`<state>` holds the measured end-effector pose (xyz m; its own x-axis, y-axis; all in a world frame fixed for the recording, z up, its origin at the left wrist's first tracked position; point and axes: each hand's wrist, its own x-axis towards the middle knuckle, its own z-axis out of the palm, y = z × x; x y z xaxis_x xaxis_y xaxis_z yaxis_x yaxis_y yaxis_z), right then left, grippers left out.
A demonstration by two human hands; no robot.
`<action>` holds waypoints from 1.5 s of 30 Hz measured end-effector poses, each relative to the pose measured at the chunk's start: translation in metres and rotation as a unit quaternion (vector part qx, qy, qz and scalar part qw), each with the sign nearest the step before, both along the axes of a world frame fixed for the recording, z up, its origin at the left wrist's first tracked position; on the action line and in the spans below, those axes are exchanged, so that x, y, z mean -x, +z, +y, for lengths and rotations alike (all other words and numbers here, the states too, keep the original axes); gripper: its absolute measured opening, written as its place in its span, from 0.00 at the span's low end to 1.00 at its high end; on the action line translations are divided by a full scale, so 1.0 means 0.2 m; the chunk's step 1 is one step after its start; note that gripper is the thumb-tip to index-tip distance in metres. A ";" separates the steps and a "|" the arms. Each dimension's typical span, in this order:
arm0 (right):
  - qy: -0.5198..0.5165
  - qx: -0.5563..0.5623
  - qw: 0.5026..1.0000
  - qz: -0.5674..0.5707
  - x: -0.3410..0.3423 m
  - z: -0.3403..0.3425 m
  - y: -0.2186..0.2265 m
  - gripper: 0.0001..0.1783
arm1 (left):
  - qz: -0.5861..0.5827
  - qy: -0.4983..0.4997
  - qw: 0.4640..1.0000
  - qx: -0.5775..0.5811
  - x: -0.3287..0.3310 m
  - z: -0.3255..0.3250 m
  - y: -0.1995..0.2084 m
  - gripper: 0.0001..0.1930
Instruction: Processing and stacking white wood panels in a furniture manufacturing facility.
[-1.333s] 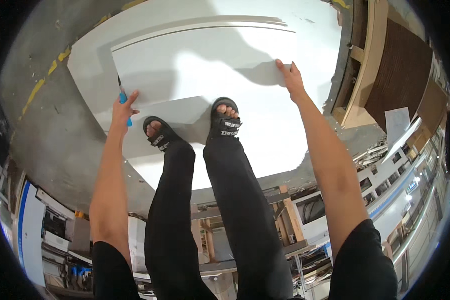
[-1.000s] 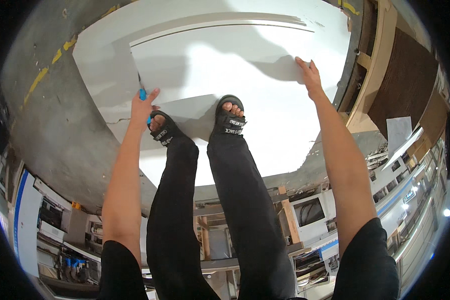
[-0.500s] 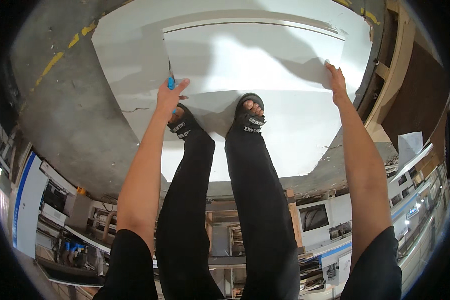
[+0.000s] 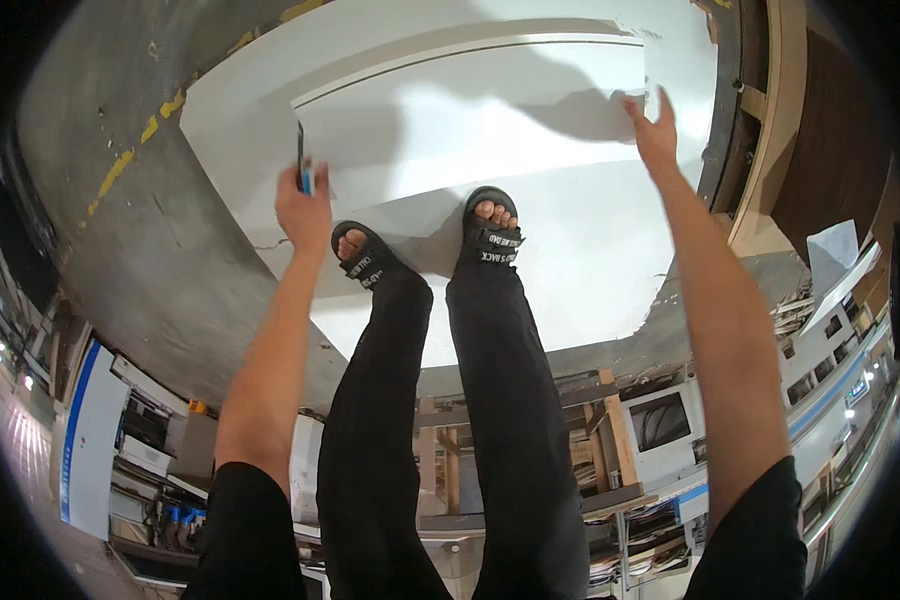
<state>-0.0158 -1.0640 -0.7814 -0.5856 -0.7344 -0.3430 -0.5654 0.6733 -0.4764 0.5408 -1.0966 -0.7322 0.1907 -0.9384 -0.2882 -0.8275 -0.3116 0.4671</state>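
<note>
A white rectangular panel lies over a larger white sheet on the floor. My left hand is closed around a slim blue-and-black tool at the panel's left edge; its dark end points away from me, and blur hides its exact kind. At the panel's right edge is my right hand, its thumb and a finger spread apart. One digit reaches over the panel's edge, the other is outside it. Whether it touches the panel I cannot tell. Both my sandalled feet are on the larger sheet, near the panel's front edge.
Grey floor with a broken yellow line lies to the left. A wooden frame and a brown board stand at the right. Behind my legs are a wooden rack and white cabinets.
The view has shifted, and the panel sits tilted and farther left in it. My left hand has moved left and closed round the tool; my right hand's fingers have spread.
</note>
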 end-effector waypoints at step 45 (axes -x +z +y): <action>-0.613 0.100 0.665 -0.415 -0.69 0.17 0.02 0.34 | 0.050 -0.550 0.799 -0.238 1.90 -0.96 -0.38 0.31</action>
<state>0.1225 -1.0294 -0.7775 -0.4558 0.0407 -0.8892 0.8635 0.2626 -0.4306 0.1613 -1.2884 -0.8079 -0.7198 -0.3019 -0.6251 -0.6894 0.4168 0.5925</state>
